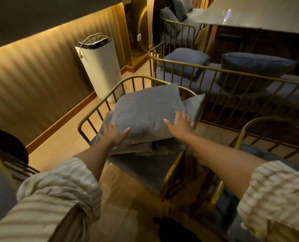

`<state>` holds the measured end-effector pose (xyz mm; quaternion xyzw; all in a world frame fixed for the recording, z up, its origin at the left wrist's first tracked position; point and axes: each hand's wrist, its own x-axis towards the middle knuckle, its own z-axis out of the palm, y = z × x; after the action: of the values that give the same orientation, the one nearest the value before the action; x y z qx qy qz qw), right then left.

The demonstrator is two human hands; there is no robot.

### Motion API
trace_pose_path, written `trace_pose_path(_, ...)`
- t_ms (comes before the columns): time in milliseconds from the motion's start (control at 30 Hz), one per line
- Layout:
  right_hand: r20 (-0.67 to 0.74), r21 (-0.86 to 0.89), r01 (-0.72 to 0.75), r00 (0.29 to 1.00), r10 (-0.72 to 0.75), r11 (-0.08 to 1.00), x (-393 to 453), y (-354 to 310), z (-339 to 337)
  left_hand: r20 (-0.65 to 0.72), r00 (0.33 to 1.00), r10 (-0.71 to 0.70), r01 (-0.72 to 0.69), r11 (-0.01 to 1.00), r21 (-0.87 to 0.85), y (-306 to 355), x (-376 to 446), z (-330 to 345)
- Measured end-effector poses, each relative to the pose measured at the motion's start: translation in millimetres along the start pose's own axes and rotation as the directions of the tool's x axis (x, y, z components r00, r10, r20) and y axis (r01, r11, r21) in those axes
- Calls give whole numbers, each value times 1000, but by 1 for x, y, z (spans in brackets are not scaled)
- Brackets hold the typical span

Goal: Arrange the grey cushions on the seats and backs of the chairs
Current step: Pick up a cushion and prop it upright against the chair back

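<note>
A grey cushion point(147, 110) lies on top of a pile of grey cushions in a gold wire-frame chair point(99, 109) with a grey seat point(145, 168). My left hand point(114, 134) rests flat on the cushion's near left corner, fingers spread. My right hand point(180, 124) lies flat on its near right edge. Another grey cushion point(193, 105) sticks out behind on the right. More grey cushions lie underneath point(145, 148).
A gold-railed bench point(232, 74) behind carries two blue-grey cushions point(185, 61) point(255, 67). A white cylindrical appliance point(99, 67) stands by the ribbed wall. A dark table top point(258, 13) is at the upper right. Another gold chair point(246, 130) stands at right, and a dark round table point(5, 145) at left.
</note>
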<state>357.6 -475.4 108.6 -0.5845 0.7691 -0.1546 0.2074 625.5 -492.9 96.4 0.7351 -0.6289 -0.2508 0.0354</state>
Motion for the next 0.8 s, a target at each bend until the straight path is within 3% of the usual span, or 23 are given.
trace_pose_path(167, 30, 30, -137, 990, 136, 990, 76, -8, 6, 83, 992, -96, 112, 972, -208, -9, 69, 15)
trace_pose_path(333, 124, 52, -255, 961, 247, 966, 140, -9, 19, 124, 983, -137, 170, 935, -311, -8, 122, 18)
trace_pose_path(500, 130, 81, -368, 925, 356, 926, 186, -11, 27, 229, 947, -224, 316, 775, -547, -12, 182, 11)
trace_pose_path(633, 171, 240, -427, 903, 395, 872, 212, -7, 27, 349, 881, -321, 474, 613, -632, -11, 223, 8)
trace_pose_path(800, 205, 416, -602, 792, 575, 681, 229, -13, 25, 506, 833, -224, 538, 541, -647, -32, 283, 10)
